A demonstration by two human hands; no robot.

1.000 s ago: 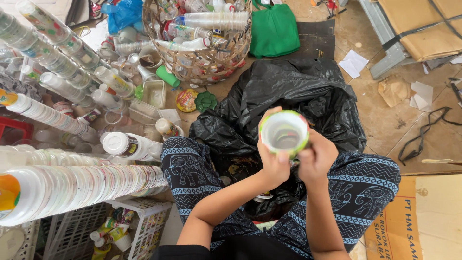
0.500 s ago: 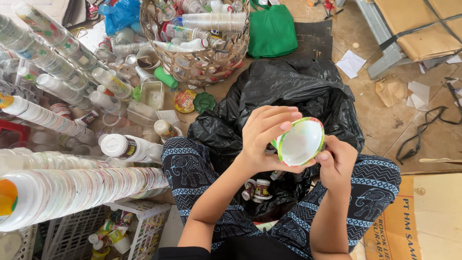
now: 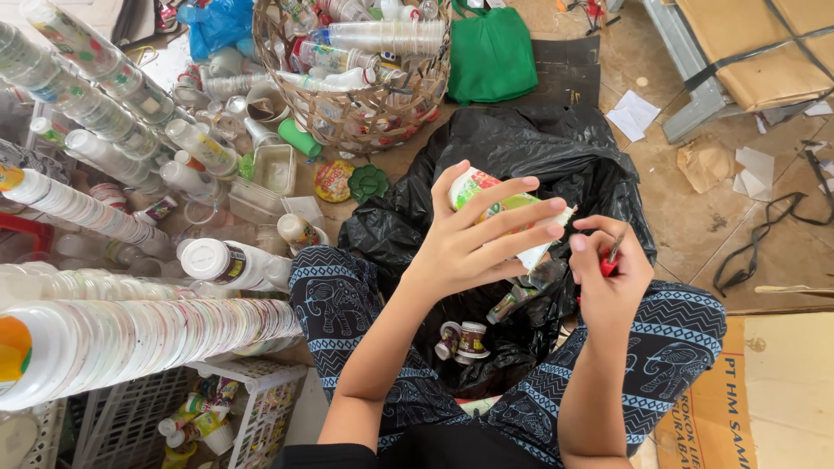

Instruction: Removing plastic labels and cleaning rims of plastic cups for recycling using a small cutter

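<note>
Cup (image 3: 495, 213) now lies sideways, mouth turned away.

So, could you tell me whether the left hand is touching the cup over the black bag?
Touching. The head view shows the left hand wrapped around the cup, fingers lying flat across its printed side with no gap.

Cup (image 3: 486, 204) over bag (image 3: 521, 165); basket (image 3: 365, 113) behind; stacks (image 3: 130, 326) left

The left hand (image 3: 473, 239) gripped a printed plastic cup (image 3: 504, 213) over an open black bag (image 3: 521, 156). The right hand (image 3: 608, 274) pinched a small red tool (image 3: 610, 260) just beside the cup. Stacked white cups (image 3: 148, 334) lay left; a wicker basket (image 3: 365, 122) stood beyond.
</note>
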